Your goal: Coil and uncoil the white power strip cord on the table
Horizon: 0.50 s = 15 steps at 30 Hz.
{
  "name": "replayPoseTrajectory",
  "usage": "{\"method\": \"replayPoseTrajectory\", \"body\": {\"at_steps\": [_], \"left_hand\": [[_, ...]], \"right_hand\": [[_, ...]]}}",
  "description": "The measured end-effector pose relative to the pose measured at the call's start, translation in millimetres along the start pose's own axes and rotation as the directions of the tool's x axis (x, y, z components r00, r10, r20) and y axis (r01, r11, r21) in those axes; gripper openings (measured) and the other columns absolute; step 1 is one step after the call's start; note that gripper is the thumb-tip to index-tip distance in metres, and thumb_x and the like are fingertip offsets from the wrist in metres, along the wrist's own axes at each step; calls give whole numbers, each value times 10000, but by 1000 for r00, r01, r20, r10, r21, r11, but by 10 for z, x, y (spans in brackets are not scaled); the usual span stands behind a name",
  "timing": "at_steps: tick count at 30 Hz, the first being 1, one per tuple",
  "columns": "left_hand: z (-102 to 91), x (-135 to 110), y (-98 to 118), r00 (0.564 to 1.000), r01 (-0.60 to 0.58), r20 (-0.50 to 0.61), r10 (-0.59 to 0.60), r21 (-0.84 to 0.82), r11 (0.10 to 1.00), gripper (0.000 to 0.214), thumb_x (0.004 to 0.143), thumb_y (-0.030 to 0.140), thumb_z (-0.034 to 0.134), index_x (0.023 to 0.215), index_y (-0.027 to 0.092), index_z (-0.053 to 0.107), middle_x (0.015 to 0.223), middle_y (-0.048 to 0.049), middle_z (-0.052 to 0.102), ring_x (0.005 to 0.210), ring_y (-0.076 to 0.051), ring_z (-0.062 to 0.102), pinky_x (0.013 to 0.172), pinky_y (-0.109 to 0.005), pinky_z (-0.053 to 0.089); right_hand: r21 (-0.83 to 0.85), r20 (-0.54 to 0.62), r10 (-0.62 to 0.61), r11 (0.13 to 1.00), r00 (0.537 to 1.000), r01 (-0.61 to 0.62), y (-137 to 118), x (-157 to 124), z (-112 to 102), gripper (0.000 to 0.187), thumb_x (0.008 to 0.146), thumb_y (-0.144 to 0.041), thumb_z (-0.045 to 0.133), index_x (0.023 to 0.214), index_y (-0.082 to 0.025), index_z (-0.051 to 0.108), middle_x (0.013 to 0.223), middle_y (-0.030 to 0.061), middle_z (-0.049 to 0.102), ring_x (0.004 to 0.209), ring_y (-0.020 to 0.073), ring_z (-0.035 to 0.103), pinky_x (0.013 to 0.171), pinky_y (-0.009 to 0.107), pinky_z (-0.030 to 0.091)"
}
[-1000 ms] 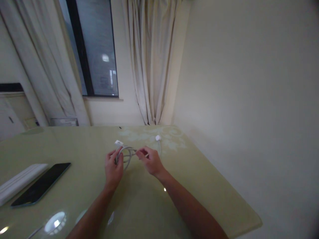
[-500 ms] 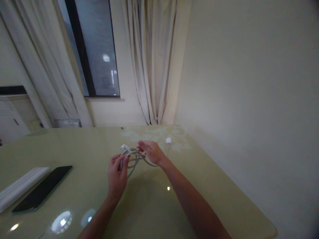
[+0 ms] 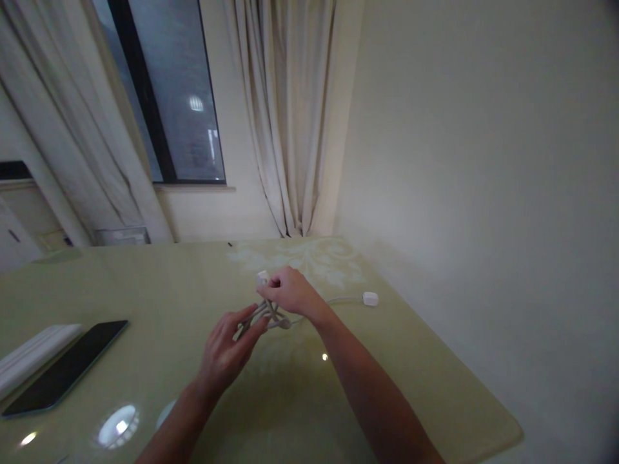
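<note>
A pale grey-white cable (image 3: 276, 316), looped into a loose bundle, is held above the table by both hands. Fingers and thumb of my left hand (image 3: 229, 348) close round the loops from the left. My right hand (image 3: 293, 293) pinches the cable near a white plug end (image 3: 262, 277), which sticks up beside its fingertips. From the bundle one length runs right, passing behind my right wrist, to a white block-shaped plug (image 3: 370, 299) over the table's right part. Part of the bundle is hidden by my fingers.
On the left of the glossy green table (image 3: 164, 290) lie a black flat tablet-like device (image 3: 68, 367) and a long white box (image 3: 36, 354). A tiny dark object (image 3: 230, 244) is near the far edge. A wall (image 3: 474, 193) borders the right side, with curtains (image 3: 290, 116) behind.
My right hand has come onto the cable near the plug end, which now points up. The block-shaped plug has swung right and nearer. The view has shifted slightly right.
</note>
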<state>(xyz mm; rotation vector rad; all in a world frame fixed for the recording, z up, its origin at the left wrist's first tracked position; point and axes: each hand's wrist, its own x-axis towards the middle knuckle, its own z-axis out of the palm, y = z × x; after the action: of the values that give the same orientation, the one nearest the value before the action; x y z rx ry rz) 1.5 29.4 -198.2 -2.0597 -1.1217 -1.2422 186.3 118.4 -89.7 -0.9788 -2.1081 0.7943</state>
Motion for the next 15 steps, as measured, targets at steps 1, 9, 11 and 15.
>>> {"method": "replayPoseTrajectory", "body": {"at_steps": [1, 9, 11, 15], "left_hand": [[11, 6, 10, 1000, -2, -11, 2, 1, 1000, 211, 1026, 256, 640, 1100, 260, 838, 1177, -138, 784, 913, -211, 761, 801, -329, 627], [99, 112, 138, 933, 317, -115, -341, -184, 930, 152, 1033, 283, 638, 1020, 198, 764, 1170, -111, 675, 954, -195, 713, 824, -318, 616], [123, 113, 107, 898, 394, -108, -427, -238, 888, 193, 1037, 334, 629, 1003, 195, 759, 1158, -104, 667, 920, -192, 700, 781, -311, 607], [197, 81, -5, 781, 566, -78, -619, -332, 755, 320, 1032, 473, 608, 994, 190, 753, 1143, -104, 660, 920, -213, 683, 711, -312, 585]], "right_hand": [[20, 10, 18, 1000, 1000, -18, 17, 16, -4, 393, 840, -261, 732, 476, -178, 611, 445, -51, 465, 481, 86, 422, 546, 268, 238], [543, -137, 198, 835, 970, -93, 5, 99, -15, 158, 735, -298, 752, 668, -161, 713, 557, -44, 596, 488, 72, 390, 491, 235, 253], [761, -73, 197, 644, 978, -72, -31, 100, -27, 187, 686, -301, 787, 804, -165, 738, 674, -23, 680, 491, 61, 364, 467, 220, 230], [953, -57, 194, 303, 979, -5, -52, 112, -39, 344, 760, -473, 792, 903, -161, 758, 904, 73, 784, 557, 72, 477, 474, 194, 307]]}}
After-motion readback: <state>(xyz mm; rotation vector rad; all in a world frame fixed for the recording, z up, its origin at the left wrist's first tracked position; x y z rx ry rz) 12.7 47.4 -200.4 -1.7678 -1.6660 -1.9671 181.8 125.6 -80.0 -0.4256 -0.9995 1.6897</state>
